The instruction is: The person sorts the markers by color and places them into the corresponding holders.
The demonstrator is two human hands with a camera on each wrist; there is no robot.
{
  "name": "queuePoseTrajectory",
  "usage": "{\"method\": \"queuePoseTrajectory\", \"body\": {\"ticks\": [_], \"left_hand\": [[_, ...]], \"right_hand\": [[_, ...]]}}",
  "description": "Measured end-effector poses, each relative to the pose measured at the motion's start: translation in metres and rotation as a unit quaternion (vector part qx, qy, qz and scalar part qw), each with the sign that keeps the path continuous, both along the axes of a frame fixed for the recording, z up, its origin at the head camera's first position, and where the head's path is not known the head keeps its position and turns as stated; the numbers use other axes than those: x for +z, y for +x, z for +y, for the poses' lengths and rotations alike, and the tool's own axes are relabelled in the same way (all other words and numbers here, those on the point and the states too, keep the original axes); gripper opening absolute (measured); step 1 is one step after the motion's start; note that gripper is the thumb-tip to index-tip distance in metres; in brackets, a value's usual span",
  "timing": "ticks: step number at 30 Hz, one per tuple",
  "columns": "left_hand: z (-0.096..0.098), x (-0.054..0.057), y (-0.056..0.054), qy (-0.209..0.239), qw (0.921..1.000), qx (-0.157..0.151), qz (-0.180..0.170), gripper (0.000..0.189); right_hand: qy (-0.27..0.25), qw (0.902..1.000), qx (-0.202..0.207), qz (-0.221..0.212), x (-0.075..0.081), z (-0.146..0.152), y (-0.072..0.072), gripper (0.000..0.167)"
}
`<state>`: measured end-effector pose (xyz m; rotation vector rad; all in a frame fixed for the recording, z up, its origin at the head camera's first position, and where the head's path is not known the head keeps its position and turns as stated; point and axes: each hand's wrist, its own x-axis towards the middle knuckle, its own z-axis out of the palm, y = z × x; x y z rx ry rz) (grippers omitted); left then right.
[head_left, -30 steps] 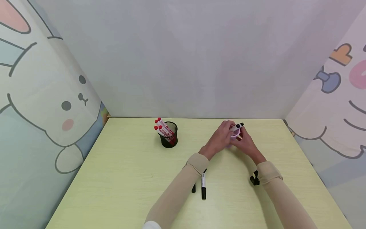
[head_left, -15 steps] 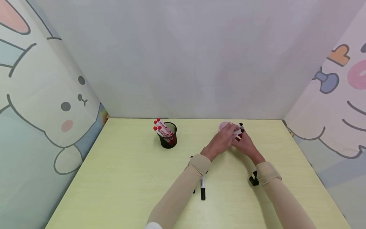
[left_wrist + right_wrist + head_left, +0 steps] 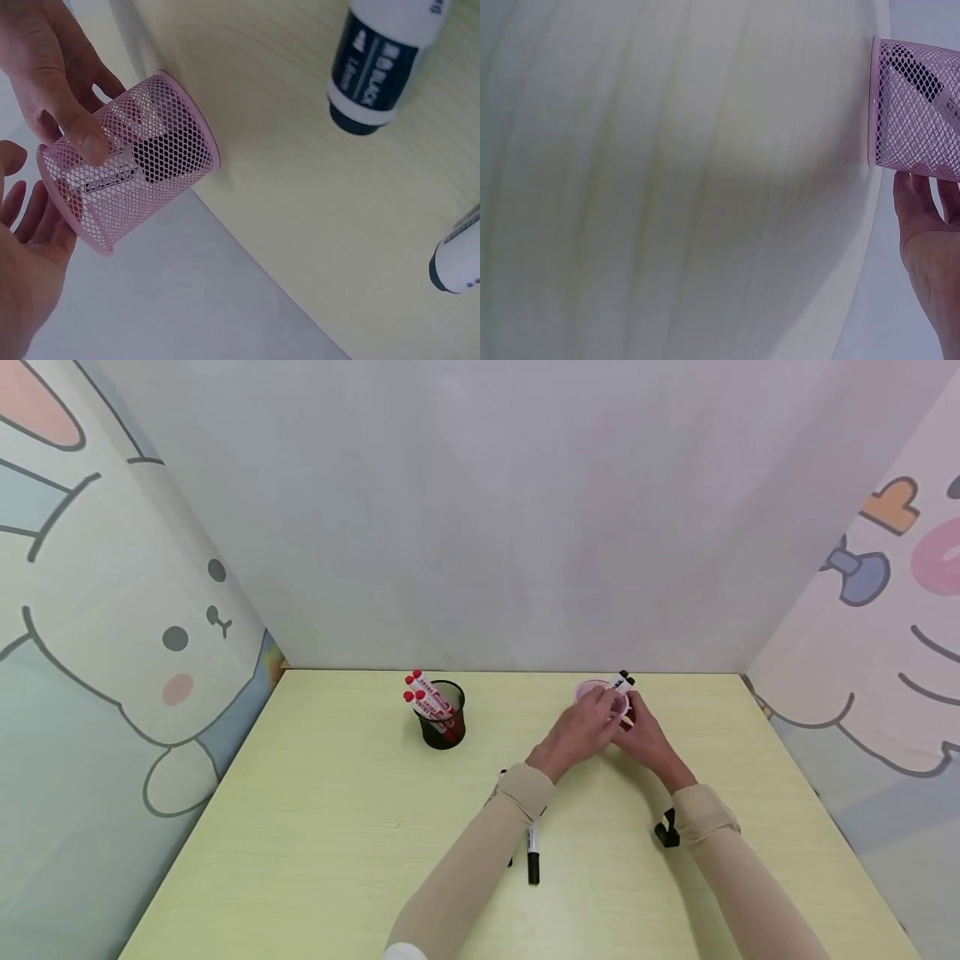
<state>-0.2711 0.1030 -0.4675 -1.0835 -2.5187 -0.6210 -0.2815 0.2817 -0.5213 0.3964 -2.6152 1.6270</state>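
Observation:
My right hand (image 3: 648, 742) holds the right side of a pink mesh pen holder (image 3: 124, 214), its thumb pressed on the mesh in the left wrist view. Markers with black ends (image 3: 618, 683) stick up out of it, leaning together above the right-hand fingers. Over the near rim lies my left hand (image 3: 577, 731); in the left wrist view its thumb and fingers stand apart at the opening, with nothing seen between them. Through the mesh in that view a marker (image 3: 112, 172) shows inside. The right wrist view catches the holder's base (image 3: 873, 101) and part of the right hand (image 3: 930, 247).
A black mesh pen holder (image 3: 443, 731) with several red-capped markers (image 3: 427, 693) stands to the left. Black-capped markers (image 3: 533, 864) lie on the table (image 3: 337, 827) by the left forearm, partly covered. A small black device (image 3: 666, 831) sits at the right cuff.
The left hand has drawn back from the far rim, baring the holder's opening. The marker ends tipped rightward half a second ago and now stand more upright, close together. The right hand barely moved.

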Motion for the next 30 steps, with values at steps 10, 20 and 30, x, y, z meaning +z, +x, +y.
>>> {"method": "queuePoseTrajectory", "body": {"ticks": [10, 20, 30], "left_hand": [[-0.001, 0.002, -0.001, 0.028, 0.9988, -0.001, 0.04, 0.017], [-0.014, 0.007, 0.005, 0.055, 0.9975, 0.043, 0.004, 0.019], [-0.029, 0.01, 0.014, 0.096, 0.9937, 0.052, 0.027, 0.02]], "right_hand": [[-0.007, 1.0, 0.0, 0.003, -0.003, 0.001, -0.003, 0.065], [-0.001, 1.0, -0.004, -0.009, -0.001, 0.0, 0.0, 0.069], [-0.027, 0.9995, 0.005, -0.014, 0.021, -0.009, 0.012, 0.075]]}}
